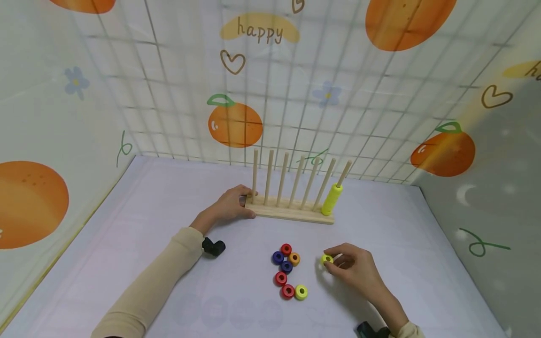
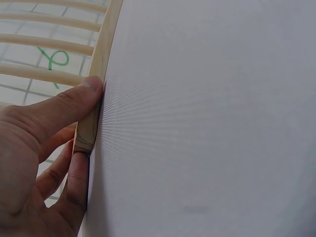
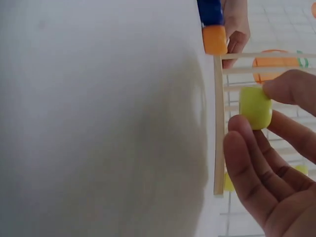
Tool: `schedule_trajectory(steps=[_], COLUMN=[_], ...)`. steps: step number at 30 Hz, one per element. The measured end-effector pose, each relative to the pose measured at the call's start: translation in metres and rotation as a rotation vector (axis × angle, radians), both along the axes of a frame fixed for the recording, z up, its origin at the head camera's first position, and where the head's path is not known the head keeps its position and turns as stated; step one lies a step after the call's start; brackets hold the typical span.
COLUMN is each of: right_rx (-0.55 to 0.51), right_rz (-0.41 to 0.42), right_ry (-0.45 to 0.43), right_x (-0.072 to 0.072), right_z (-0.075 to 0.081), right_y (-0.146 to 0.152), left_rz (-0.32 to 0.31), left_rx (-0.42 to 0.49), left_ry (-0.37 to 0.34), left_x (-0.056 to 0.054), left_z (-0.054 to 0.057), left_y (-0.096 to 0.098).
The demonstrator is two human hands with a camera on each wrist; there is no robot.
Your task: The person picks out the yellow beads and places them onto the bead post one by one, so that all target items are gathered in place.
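Observation:
A wooden peg stand (image 1: 291, 214) with several upright pegs stands toward the back of the table. Its left end is gripped by my left hand (image 1: 230, 204), thumb along the front edge and fingers round the end. Yellow beads (image 1: 332, 200) are stacked on the rightmost peg; the other pegs are bare. My right hand (image 1: 357, 270) pinches a single yellow bead (image 3: 255, 108) between thumb and fingertips, in front of the stand and to the right of the loose beads. In the right wrist view the bead shows side-on, overlapping the pegs.
Loose beads lie in a cluster mid-table: red beads (image 1: 281, 278), blue beads (image 1: 277, 257), an orange bead (image 1: 294, 258) and one yellow bead (image 1: 301, 292). A wall covering with printed oranges (image 1: 235, 125) rises behind the table. Black wrist devices (image 1: 213, 247) sit at both cuffs.

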State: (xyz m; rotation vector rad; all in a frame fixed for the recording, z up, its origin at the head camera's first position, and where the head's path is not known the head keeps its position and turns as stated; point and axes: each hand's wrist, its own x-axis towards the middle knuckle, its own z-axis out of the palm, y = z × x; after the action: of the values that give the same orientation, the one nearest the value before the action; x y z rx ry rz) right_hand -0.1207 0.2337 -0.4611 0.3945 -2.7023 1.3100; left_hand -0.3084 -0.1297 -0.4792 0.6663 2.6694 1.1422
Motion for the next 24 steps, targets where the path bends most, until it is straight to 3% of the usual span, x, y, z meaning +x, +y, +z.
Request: schedule_trajectory(steps=[15,24], right_rx=[0.010,0.004], right_rz=[-0.016,-0.045], right_ry=[0.113,0.133], right_x=[-0.003,-0.004], right_z=[-0.002,0.001], right_y=[0.019,0.028], left_rz=[0.016,0.005], left_rx=[-0.004,0.006], left_ry=[-0.013,-0.003], left_x=[0.002,0.002], left_z=[0.002,0.003], left_y=[0.000,0.001])
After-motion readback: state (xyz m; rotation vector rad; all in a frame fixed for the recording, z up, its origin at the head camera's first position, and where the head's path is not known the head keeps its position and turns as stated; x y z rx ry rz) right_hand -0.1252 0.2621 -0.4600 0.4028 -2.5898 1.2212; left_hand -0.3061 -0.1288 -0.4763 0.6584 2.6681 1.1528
